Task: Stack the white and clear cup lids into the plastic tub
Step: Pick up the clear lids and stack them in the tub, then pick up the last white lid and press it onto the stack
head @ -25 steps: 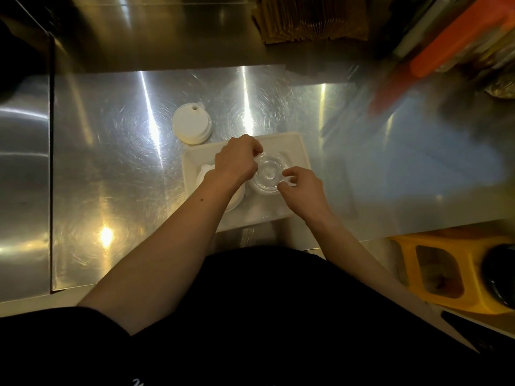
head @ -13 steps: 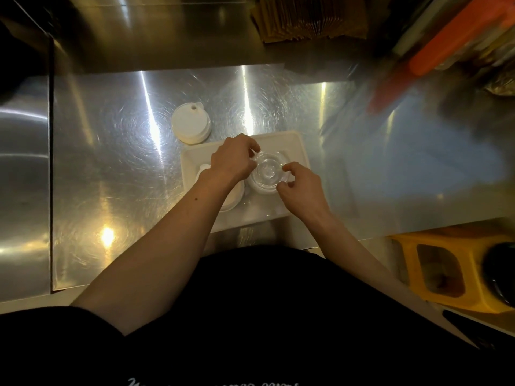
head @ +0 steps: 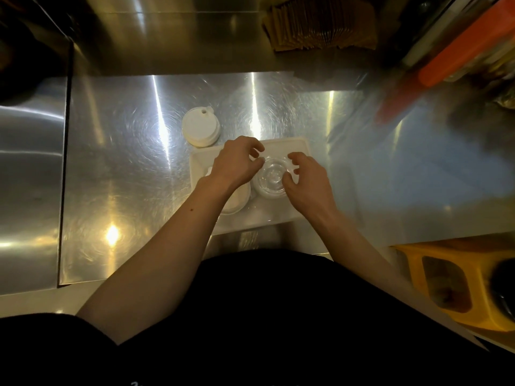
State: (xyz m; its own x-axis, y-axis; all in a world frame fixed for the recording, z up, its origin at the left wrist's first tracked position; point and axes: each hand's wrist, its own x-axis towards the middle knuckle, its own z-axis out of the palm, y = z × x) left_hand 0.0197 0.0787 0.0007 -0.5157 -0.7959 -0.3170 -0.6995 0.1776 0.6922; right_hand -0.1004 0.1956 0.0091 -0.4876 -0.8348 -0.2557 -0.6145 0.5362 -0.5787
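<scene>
Both hands, left hand (head: 237, 162) and right hand (head: 309, 176), spread open fingers around round, see-through lids (head: 271, 176) in the smooth white tub (head: 301, 146).

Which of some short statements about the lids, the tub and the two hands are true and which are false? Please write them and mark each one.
1. A stack of white lids stands on the steel counter, outside the plastic tub. True.
2. The clear lids lie on the counter beside the tub. False: they sit inside the tub.
3. Both hands are over the tub. True: the left hand and the right hand flank the clear lids.
4. The tub holds only clear lids. False: more white lids sit in it, partly under the left wrist.
5. The right hand grips an orange object. False: its fingers are spread at the clear lids.
</scene>
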